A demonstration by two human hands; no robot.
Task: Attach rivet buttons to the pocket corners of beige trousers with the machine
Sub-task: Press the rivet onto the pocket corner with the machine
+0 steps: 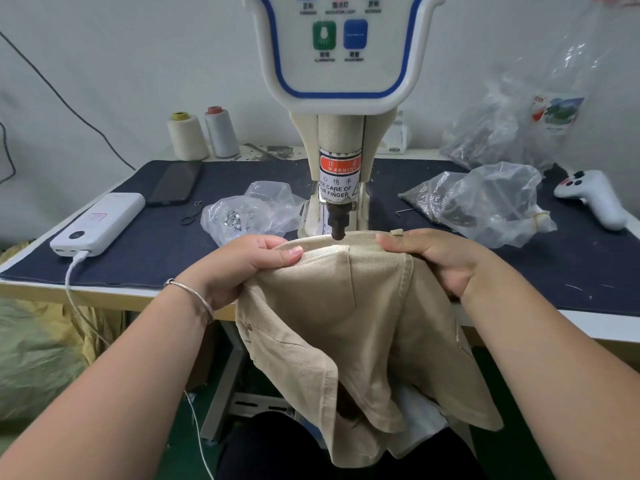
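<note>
Trousers (349, 306) pinched by left hand (252, 261) and right hand (433, 258), pocket corner sitting right under the punch (337, 228) between them

Beige trousers (349, 306) up under the machine (341, 140) head

You've got the twill bunched over the table edge — pocket corner sits right below the dark punch tip (337, 230), rest hangs down toward your lap, one small rivet (249, 328) showing on the left fold.
</note>
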